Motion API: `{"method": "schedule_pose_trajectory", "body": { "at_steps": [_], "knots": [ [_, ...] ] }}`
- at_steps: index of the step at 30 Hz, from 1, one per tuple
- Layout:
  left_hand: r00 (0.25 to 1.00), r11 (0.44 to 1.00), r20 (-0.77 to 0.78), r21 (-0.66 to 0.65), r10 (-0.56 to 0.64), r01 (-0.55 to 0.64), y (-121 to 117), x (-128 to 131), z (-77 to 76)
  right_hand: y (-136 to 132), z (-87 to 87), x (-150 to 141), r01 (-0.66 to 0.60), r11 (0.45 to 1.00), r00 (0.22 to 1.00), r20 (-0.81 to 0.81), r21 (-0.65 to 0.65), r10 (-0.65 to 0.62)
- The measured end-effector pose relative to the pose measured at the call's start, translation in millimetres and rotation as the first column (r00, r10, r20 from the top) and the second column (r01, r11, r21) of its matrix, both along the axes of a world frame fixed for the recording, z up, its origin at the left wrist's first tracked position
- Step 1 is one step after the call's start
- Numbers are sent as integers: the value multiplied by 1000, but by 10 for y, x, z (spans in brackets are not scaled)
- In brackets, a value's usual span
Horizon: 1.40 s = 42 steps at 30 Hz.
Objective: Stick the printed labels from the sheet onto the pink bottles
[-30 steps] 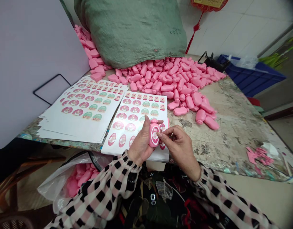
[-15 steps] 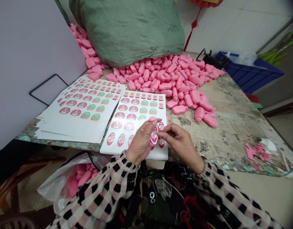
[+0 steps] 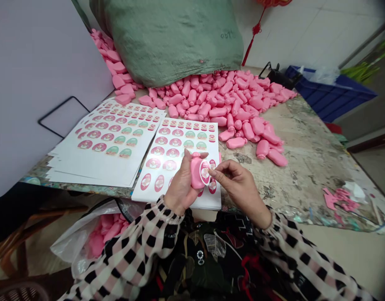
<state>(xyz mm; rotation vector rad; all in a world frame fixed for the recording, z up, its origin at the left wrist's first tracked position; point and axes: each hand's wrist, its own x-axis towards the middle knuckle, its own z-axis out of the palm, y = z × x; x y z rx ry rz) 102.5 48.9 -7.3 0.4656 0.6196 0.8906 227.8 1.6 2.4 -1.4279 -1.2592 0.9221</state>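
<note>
My left hand [image 3: 181, 188] is wrapped round a small pink plastic bottle [image 3: 196, 170], with the thumb along its left edge. The bottle's neck points away from me and its broad face is turned up. Over the bottle's right side lies an oval pink-and-white sticker [image 3: 205, 172]; I cannot tell how much of it touches the plastic. Thumb and forefinger of my right hand [image 3: 236, 179] pinch the sticker's right edge. Beneath both hands is a sheet of stickers [image 3: 180, 184], with ovals, pink and green shapes and small labels; my left hand hides part of it.
Pink bottles [image 3: 224, 104] are heaped along the back under a green sack [image 3: 176, 37]. More sticker sheets [image 3: 95, 167] lie left. A plastic bag of pink pieces [image 3: 67, 238] hangs below the table edge. Pink scraps [image 3: 341, 200] lie right, beyond them a blue crate [image 3: 333, 94].
My left thumb has drawn back, uncovering the bottle's face, which has turned up more. The sticker now sits at the bottle's right side, still in my right fingers, which moved slightly right.
</note>
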Motion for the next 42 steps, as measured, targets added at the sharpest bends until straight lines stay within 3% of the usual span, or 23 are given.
{"method": "schedule_pose_trajectory", "body": {
  "at_steps": [8,21,28,34,38,42],
  "knots": [
    [999,999,38,-52,-4,5,-2,-8,-2,-65,-57,-14,0,1000,973,230,24,-6],
    [999,999,37,20,-37,36,-24,-3,-70,-45,-100,-34,-3,1000,967,256,15,0],
    [998,997,-15,51,-60,60,-53,-34,-18,-49,-119,-24,6,1000,963,268,-5,-5],
    [968,982,-235,183,89,-46,-69,-25,-31,-46,-128,-28,-14,1000,961,277,-28,21],
    [932,940,-336,342,136,-14,-78,-45,-59,-42,-105,12,-52,998,956,285,-40,61],
    [930,933,-304,347,205,-92,10,-186,50,2,-61,234,79,996,944,319,41,-88]
  ]
}}
